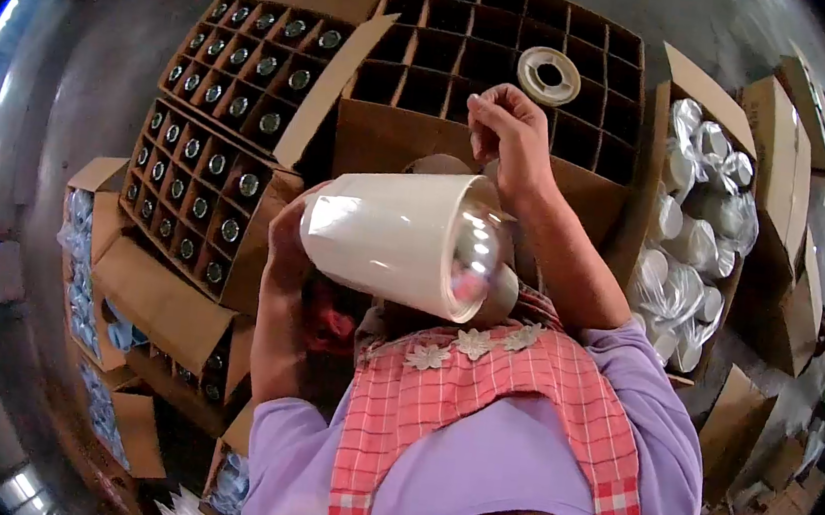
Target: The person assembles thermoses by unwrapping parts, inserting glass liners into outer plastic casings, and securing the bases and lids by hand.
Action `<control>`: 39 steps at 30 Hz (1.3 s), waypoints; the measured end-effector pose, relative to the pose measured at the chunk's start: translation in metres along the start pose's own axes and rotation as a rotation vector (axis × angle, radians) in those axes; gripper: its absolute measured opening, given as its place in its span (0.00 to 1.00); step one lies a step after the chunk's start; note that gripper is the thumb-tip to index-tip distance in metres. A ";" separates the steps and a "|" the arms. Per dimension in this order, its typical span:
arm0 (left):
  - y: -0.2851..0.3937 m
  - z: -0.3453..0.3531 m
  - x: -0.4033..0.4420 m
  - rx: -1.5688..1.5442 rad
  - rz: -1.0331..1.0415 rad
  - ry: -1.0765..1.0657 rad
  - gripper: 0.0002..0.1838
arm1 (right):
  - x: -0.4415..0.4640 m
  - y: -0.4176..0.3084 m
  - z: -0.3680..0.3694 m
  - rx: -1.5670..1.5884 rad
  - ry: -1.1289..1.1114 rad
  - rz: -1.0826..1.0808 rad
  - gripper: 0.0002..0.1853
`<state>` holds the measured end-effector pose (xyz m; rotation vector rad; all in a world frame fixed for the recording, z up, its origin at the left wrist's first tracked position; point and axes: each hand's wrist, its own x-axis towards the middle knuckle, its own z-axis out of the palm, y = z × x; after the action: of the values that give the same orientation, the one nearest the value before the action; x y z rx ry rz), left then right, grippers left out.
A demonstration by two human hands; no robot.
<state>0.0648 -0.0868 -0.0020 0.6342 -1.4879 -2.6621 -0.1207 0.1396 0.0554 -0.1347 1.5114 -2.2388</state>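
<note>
My left hand (288, 234) is closed around the narrower end of a large white tapered cylinder (389, 237), held sideways in front of my chest. From its wide end, on the right, bulges a clear shiny dome (479, 255) with bright reflections. My right hand (508, 132) is raised at the near edge of a divided cardboard box (485, 142), fingers curled into a pinch; whatever may be in them is hidden. Just beyond it, a cream ring-shaped piece (549, 77) with a round hole rests on the box's dividers.
On the left stand divided boxes (203, 160) holding several round-topped glass pieces. To the right, a carton (656, 162) contains white cups (692, 245) in clear plastic. Open cartons with bluish plastic-wrapped contents (89, 269) sit at the lower left. More cardboard boxes (780, 160) are at the far right.
</note>
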 end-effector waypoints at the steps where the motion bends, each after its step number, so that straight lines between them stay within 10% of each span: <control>1: -0.010 -0.015 0.000 0.043 0.031 -0.007 0.29 | 0.001 -0.003 -0.007 0.009 -0.011 -0.003 0.07; 11: -0.039 -0.048 0.002 -0.431 -0.089 -0.048 0.24 | -0.084 -0.018 -0.036 -0.789 -0.309 -0.433 0.27; 13: -0.018 -0.004 -0.008 -0.274 -0.039 0.249 0.26 | -0.086 -0.017 -0.034 -0.774 -0.266 -0.400 0.32; 24: 0.069 0.147 -0.027 0.991 1.188 0.148 0.47 | -0.063 0.056 -0.119 0.485 -0.003 0.155 0.32; 25: 0.073 0.159 -0.031 1.014 1.196 0.134 0.48 | -0.060 0.040 -0.104 0.547 -0.298 0.056 0.30; 39: 0.076 0.176 -0.029 0.950 1.190 0.111 0.48 | -0.041 0.047 -0.125 0.410 -0.251 0.121 0.27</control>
<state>0.0144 0.0208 0.1515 -0.1548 -2.0723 -0.9955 -0.1091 0.2494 -0.0304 -0.1855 0.8886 -2.2821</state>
